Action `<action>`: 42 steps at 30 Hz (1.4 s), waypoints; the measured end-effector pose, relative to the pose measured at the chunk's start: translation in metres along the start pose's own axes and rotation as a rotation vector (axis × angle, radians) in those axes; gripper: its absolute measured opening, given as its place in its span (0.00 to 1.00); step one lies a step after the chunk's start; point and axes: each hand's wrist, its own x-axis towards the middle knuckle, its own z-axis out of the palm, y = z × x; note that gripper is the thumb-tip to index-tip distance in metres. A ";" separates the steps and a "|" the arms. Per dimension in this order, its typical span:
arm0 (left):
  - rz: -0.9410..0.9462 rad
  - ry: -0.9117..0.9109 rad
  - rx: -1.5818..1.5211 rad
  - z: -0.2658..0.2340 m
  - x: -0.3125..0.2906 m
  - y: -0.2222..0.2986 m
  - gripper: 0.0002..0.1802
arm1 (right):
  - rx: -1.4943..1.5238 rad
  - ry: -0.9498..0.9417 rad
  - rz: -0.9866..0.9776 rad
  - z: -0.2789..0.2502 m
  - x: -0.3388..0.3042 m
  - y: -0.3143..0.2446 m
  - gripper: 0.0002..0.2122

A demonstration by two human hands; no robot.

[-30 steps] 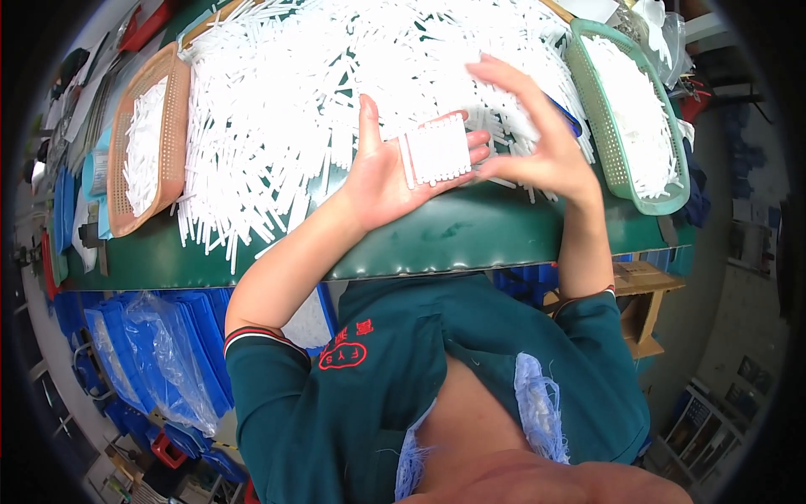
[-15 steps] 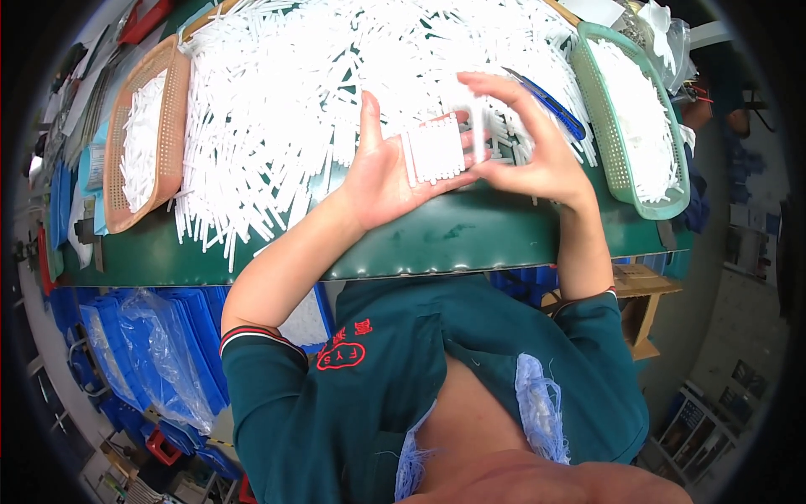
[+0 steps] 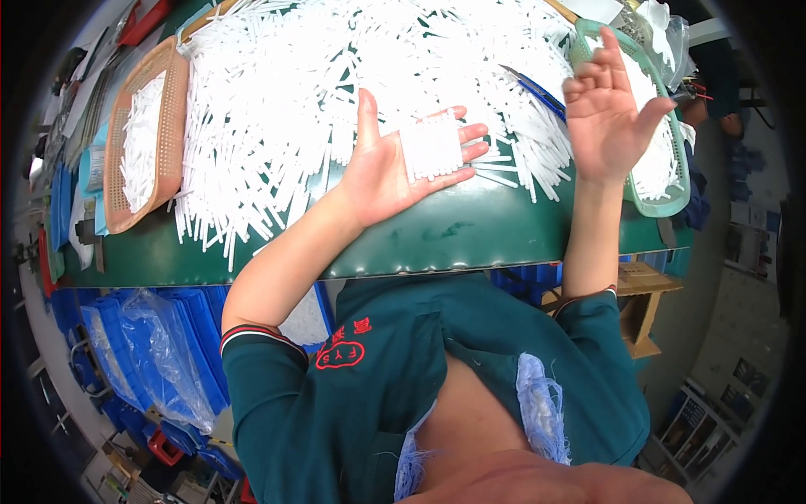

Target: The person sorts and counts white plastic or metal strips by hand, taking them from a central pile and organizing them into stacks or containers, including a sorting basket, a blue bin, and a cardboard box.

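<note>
My left hand (image 3: pixel 374 172) is open, palm up, its thumb raised and fingers stretched toward the right. A row of short white sticks (image 3: pixel 432 149) lies side by side across its fingers, with nothing closed over them. My right hand (image 3: pixel 606 139) is open too, slightly smeared at the fingertips, its fingers pointing away and thumb out to the right. I see nothing in it. It is raised in front of a green basket (image 3: pixel 631 195) holding more white pieces. Close by its fingers lies a blue utility knife (image 3: pixel 537 94) on the loose sticks.
A big heap of white sticks (image 3: pixel 260 101) covers much of the green table (image 3: pixel 470 239). At the left stands an orange basket (image 3: pixel 172 126) with white sticks. Below the table edge are blue bins (image 3: pixel 151 353) under plastic and a cardboard box (image 3: pixel 642 290).
My right hand has left my left fingertips and moved right to the green basket, and the stick near its fingers is no longer seen there. The knife has shifted slightly left. My left hand stays put.
</note>
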 end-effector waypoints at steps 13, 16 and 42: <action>0.067 0.031 0.094 0.001 -0.002 -0.001 0.59 | -1.751 -0.696 -0.055 0.047 -0.021 0.058 0.32; 0.046 -0.006 0.066 0.000 -0.002 -0.001 0.60 | -1.738 -0.694 -0.042 0.046 -0.020 0.058 0.29; -0.015 -0.055 -0.015 -0.001 0.001 -0.001 0.60 | 0.472 0.095 -0.139 -0.011 -0.002 -0.035 0.34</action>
